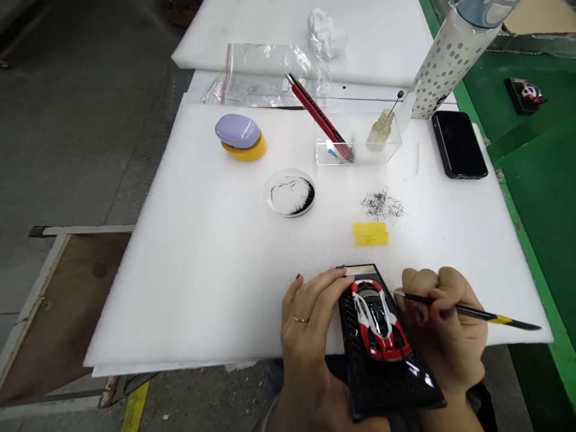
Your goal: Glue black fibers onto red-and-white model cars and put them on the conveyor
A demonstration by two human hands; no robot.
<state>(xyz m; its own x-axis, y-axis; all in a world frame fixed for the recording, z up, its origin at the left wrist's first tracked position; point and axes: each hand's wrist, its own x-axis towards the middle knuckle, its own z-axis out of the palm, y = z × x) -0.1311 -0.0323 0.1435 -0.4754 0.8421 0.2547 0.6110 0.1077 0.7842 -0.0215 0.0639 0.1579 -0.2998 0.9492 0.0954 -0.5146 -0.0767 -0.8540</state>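
Note:
A red, white and black model car point(378, 321) sits on a black display base point(387, 387) at the front edge of the foam-covered table. My left hand point(310, 330) grips the base along its left side, fingers over the far left edge and thumb below. In my right hand point(447, 324) a thin black paintbrush point(479, 313) is pinched, its fine tip pointing left beside the car's right flank. Whether the tip touches the car I cannot tell. Beyond the base lie a yellow tape piece point(371, 234) and a scatter of tiny black slivers point(382, 204).
A round clear dish point(269, 198) holds more black slivers. Behind it stand a purple-and-yellow oval object point(238, 133), a clear box point(321, 155) with a red pen-like tool point(317, 114) and small bottle point(381, 129). A black phone-like device point(459, 144) and tall dotted bottle point(450, 60) stand at right.

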